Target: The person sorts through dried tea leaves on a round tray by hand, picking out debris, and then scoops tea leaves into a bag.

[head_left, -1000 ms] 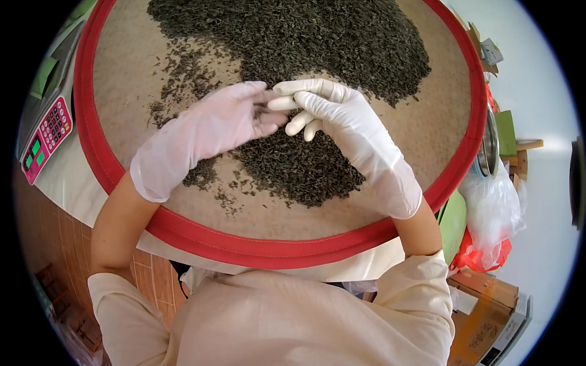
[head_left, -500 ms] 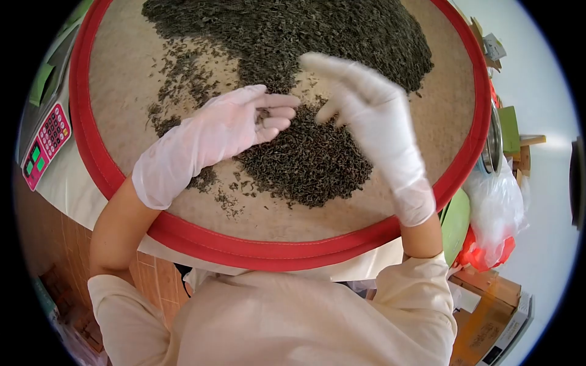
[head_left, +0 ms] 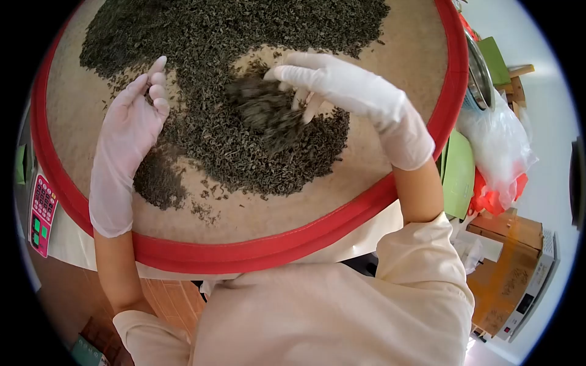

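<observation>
Our red-rimmed tray [head_left: 232,257] holds dark, curled leaves [head_left: 244,161], heaped and scattered. Right grip [head_left: 342,82] spread beside blurred leaves; left grip [head_left: 133,116], we can't tell.

two gloved hands [head_left: 131,116] [head_left: 345,85], one red-rimmed tray [head_left: 256,253], one scale [head_left: 46,204], three green displays [head_left: 44,232].

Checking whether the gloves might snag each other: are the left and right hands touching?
Apart. The head view shows a wide gap, with dark leaves visible between the left hand and the right hand.
</observation>
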A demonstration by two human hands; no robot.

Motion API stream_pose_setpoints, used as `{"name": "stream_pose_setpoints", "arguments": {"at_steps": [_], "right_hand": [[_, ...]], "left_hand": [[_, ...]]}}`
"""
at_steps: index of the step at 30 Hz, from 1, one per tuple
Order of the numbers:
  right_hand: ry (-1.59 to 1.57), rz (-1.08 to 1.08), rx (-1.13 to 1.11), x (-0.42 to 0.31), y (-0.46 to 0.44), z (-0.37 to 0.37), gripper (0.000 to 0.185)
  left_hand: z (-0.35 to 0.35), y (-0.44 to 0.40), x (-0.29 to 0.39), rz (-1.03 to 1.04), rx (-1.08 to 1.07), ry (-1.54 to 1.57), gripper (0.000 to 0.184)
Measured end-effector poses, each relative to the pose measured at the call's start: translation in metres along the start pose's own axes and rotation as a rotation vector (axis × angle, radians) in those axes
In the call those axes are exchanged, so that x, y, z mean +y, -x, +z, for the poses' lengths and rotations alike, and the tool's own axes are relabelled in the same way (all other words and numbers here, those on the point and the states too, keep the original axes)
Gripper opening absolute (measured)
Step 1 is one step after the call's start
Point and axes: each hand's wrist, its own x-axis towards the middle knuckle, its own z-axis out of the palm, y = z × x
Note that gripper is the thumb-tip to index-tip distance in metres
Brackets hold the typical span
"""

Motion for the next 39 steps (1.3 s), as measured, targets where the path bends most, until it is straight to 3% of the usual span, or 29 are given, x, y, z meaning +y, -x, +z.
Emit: {"name": "stream_pose_setpoints", "arguments": {"at_steps": [2,7,8,13,15,17,19,20,25,27,32,37,39], "right_hand": [[-0.135,-0.124,0.061,0.0,0.004,0.002,0.05],[0.37,-0.032,0.35,0.022,-0.003,-0.02,0.036],[0.351,0.082,0.352,0.015,0.008,-0.021,0.041],[0.421,0.008,0.321,0.026,0.005,-0.022,0.032],[0.371,-0.363,0.4,0.023,-0.004,-0.001,0.025],[0.306,-0.371,0.368,0.016,-0.014,0.019,0.021],[0.424,-0.653,0.428,0.011,-0.017,0.038,0.022],[0.413,-0.655,0.406,0.012,-0.018,0.045,0.024],[0.213,-0.695,0.088,0.004,-0.013,0.054,0.023],[0.131,-0.594,-0.049,-0.005,-0.006,0.051,0.021],[0.211,-0.421,0.185,0.004,-0.009,0.042,0.018],[0.303,-0.441,0.281,0.009,-0.016,0.048,0.019],[0.382,-0.667,0.342,0.007,-0.021,0.058,0.018]], "left_hand": [[-0.003,0.001,0.0,0.01,0.009,-0.007,0.038],[-0.006,0.001,0.002,0.02,0.024,-0.026,0.039],[-0.005,0.001,0.002,0.015,0.01,-0.014,0.039],[-0.006,0.001,0.004,0.034,0.022,-0.049,0.041],[-0.001,0.0,-0.002,0.067,0.057,-0.088,0.042],[0.006,0.001,-0.008,0.107,0.101,-0.127,0.044],[0.006,0.0,-0.009,0.103,0.093,-0.158,0.042],[-0.003,-0.002,-0.003,0.027,-0.011,-0.064,0.042],[0.004,0.0,-0.006,0.081,-0.002,-0.174,0.045],[0.004,0.0,-0.008,0.101,0.001,-0.2,0.046],[0.001,-0.001,-0.007,0.108,0.015,-0.233,0.047],[0.003,0.001,-0.005,0.094,0.05,-0.221,0.048],[0.003,0.0,-0.005,0.092,0.033,-0.232,0.048]]}}
